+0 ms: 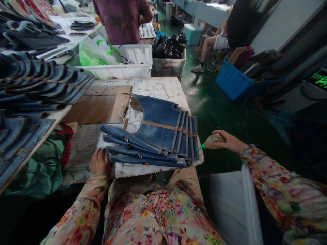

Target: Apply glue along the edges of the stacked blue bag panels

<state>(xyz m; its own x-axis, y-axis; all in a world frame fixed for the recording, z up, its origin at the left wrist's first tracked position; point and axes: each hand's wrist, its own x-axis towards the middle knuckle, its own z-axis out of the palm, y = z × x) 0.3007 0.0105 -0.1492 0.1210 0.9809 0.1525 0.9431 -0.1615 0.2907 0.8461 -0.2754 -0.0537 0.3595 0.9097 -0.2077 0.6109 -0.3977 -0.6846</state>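
Several blue leather-like pieces with pale edges lie fanned in an overlapping stack, a brown strip running across them. Their rolled sides face me. My right hand is closed around a squeeze bottle with brownish contents. The bottle lies nearly level, and its green nozzle points left at the right edge of the stack; whether it touches is hard to tell. At the stack's lower left corner rests my left hand, fingers forward beside the rolled ends, with nothing visible in it.
Under the stack is a worn white board, with cardboard on its left. More blue pieces fill the left table. White bin, blue crate and grey-white container stand around. Two other people are beyond.
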